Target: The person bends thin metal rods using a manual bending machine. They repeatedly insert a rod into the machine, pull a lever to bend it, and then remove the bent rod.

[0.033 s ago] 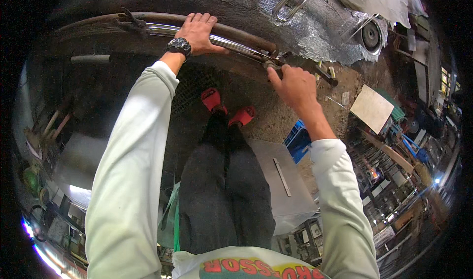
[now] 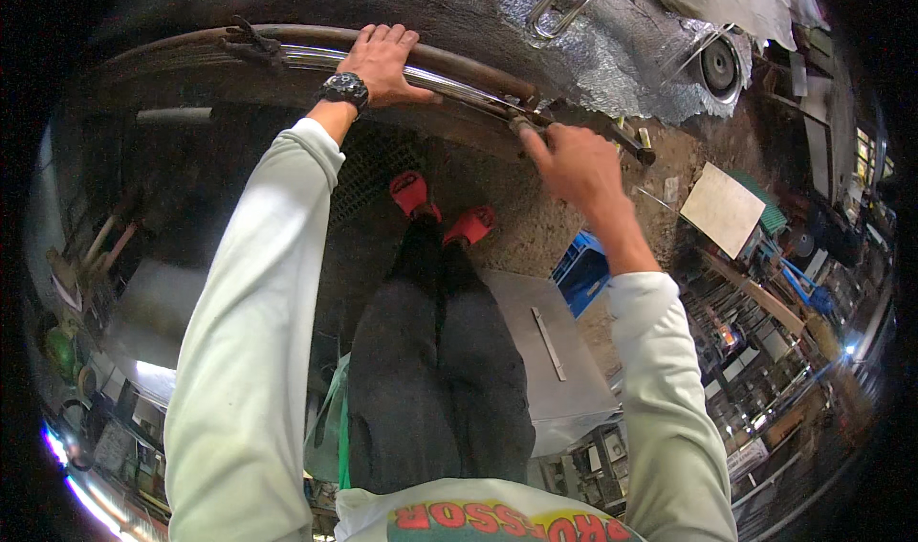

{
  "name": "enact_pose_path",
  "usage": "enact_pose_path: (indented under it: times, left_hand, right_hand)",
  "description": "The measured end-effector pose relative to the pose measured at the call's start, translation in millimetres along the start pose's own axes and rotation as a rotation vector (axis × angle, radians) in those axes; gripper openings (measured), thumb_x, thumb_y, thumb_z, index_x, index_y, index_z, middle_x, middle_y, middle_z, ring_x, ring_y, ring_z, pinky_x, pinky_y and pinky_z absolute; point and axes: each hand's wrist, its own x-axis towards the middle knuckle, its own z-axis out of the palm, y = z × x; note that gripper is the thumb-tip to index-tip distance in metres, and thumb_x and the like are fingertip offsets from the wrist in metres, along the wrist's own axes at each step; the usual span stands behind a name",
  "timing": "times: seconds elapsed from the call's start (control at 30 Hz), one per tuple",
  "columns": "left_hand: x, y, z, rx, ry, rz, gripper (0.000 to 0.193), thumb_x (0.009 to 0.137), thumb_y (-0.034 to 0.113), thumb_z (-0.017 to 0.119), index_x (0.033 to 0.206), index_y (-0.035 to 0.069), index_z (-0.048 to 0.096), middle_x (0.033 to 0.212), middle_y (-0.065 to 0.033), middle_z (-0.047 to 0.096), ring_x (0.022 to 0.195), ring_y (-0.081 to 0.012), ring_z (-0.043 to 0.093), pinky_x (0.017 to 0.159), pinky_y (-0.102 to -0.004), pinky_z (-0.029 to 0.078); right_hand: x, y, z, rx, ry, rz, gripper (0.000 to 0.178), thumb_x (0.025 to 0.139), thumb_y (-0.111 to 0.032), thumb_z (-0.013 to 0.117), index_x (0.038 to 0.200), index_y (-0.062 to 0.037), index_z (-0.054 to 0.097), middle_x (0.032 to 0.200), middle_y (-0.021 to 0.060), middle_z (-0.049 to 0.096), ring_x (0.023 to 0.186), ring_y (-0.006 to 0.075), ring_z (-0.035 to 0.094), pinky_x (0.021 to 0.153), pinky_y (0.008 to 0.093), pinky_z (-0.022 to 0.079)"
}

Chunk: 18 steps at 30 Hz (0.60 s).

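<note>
My left hand (image 2: 382,68) lies flat across a bundle of shiny metal rods (image 2: 311,56), its fingers stretched over the rusty brown pipe (image 2: 459,64) behind them and its thumb apart. At the right end of the rods, my right hand (image 2: 583,167) is closed. A stubby brownish piece (image 2: 519,124) shows at its thumb tip; the hand hides the rest of what it grips. A dark, worn glove or rag (image 2: 256,44) hangs over the rods to the left of my left hand.
Crumpled silver sheeting (image 2: 612,73) covers the surface beyond the pipe, with bent metal tubes (image 2: 564,6) on it. To the right are a blue crate (image 2: 581,274) and a pale square board (image 2: 722,209). A grey panel (image 2: 535,351) stands beside my legs.
My right hand and forearm have shifted slightly to the right. My left hand stays on the rods.
</note>
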Motion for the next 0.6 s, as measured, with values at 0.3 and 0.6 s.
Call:
enact_pose_path:
  times: [0.3,0.6]
  left_hand:
    - [18,-8,3,0.042,0.107,0.135,0.111,0.067,0.081,0.072,0.138,-0.002,0.054,0.132,-0.0208,0.058,0.124,-0.0354,0.054,0.109,-0.0447,0.041]
    - [22,-39,26,0.135,0.137,0.15,0.116,0.06,0.086,0.073,0.136,0.0,0.055,0.129,-0.0196,0.059,0.119,-0.0331,0.057,0.104,-0.0434,0.045]
  right_hand:
    - [30,155,-11,1.22,-0.158,-0.03,0.062,0.105,-0.048,0.04,0.081,0.0025,0.067,0.083,0.0155,0.067,0.088,0.0271,0.062,0.089,0.0396,0.045]
    - [7,140,48,1.598,0.282,-0.415,0.056,0.105,-0.038,0.03,0.069,-0.0006,0.051,0.075,0.0158,0.056,0.075,0.0274,0.05,0.077,0.0391,0.04]
